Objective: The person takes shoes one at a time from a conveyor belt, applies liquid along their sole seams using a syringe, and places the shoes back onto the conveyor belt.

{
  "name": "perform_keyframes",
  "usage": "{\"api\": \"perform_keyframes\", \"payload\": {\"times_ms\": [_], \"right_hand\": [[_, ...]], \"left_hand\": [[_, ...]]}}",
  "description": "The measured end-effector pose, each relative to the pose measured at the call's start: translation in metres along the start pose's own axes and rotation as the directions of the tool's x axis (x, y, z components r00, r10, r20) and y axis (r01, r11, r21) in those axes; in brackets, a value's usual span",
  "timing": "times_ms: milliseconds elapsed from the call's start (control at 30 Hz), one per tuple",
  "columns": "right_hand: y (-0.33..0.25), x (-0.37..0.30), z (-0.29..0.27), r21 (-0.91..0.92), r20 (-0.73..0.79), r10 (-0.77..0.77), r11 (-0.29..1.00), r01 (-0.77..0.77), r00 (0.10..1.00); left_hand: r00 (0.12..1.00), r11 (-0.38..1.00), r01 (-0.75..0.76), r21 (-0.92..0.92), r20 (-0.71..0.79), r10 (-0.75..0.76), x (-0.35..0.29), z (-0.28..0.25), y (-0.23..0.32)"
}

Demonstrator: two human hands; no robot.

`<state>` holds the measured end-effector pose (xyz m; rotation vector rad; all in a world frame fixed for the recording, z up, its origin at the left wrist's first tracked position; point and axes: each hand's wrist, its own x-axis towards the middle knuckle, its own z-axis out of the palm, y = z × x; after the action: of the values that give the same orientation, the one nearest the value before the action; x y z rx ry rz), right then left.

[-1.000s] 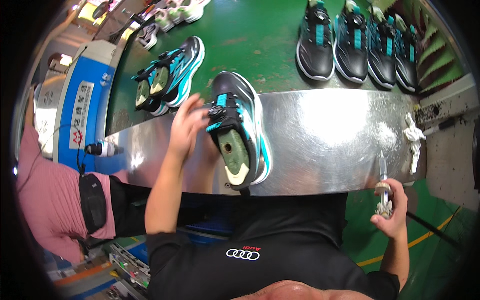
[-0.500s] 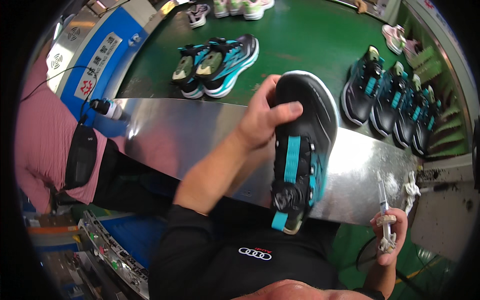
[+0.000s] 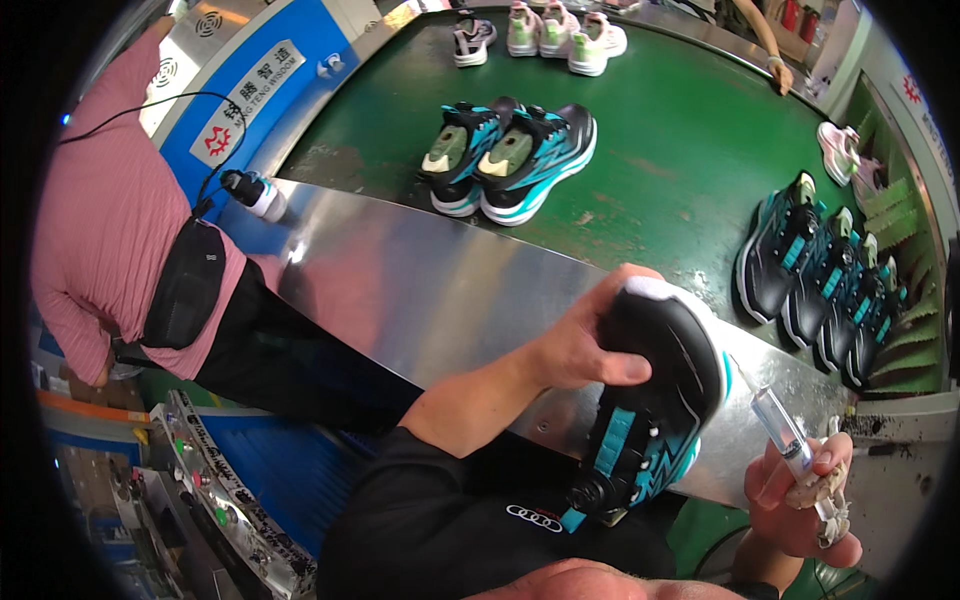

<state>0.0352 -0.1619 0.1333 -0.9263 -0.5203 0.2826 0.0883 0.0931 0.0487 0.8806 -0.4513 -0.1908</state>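
Observation:
My left hand (image 3: pixel 595 340) grips a black and teal sneaker (image 3: pixel 665 370) by its toe, thumb on the upper and fingers behind the sole. The shoe hangs heel-down over the metal ledge, with its teal strap and black dial facing up. In my right hand (image 3: pixel 790 500) is a clear syringe (image 3: pixel 783 425), its barrel pointing up and left. The syringe's tip is close to the sneaker's sole edge; I cannot tell whether it touches. Whitish material is wrapped about the syringe's lower part, where my fingers close.
A pair of matching sneakers (image 3: pixel 520 160) stands on the green belt (image 3: pixel 660 170); several more (image 3: pixel 800 260) line its right side. Paler shoes (image 3: pixel 560 35) sit farther back. A small bottle (image 3: pixel 255 195) is on the metal ledge (image 3: pixel 400 270). A person in pink (image 3: pixel 120 210) stands left; another person's hand (image 3: pixel 780 75) is far right.
The sneaker has moved down and right relative to the ledge, toward my right hand. The syringe has come up to the shoe's edge, tilting left. The view has shifted, too.

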Motion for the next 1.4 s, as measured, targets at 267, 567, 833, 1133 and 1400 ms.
{"api": "perform_keyframes", "payload": {"times_ms": [267, 567, 833, 1133, 1400], "right_hand": [[-0.005, 0.013, 0.005, 0.133, 0.089, 0.037, 0.990, -0.049, 0.995], [0.007, 0.025, 0.010, 0.118, 0.218, -0.022, 0.993, -0.004, 0.976], [0.009, 0.025, 0.012, 0.111, 0.156, 0.021, 0.993, -0.038, 0.988], [0.006, 0.027, 0.010, 0.109, 0.230, 0.081, 0.988, -0.108, 0.970], [0.011, 0.014, 0.006, 0.088, 0.185, 0.079, 0.991, -0.097, 0.980]], "left_hand": [[0.999, 0.999, -0.041, 0.027, -0.002, 0.041, -0.004, 0.000, 0.002], [0.985, 0.986, -0.144, 0.080, 0.110, 0.135, -0.006, -0.007, -0.005], [0.982, 0.987, -0.149, 0.063, 0.129, 0.140, -0.004, -0.003, 0.000], [0.991, 0.993, -0.118, 0.006, 0.069, 0.118, -0.006, -0.004, 0.003], [0.991, 0.995, -0.086, 0.042, 0.109, 0.081, -0.004, -0.010, 0.013]]}}
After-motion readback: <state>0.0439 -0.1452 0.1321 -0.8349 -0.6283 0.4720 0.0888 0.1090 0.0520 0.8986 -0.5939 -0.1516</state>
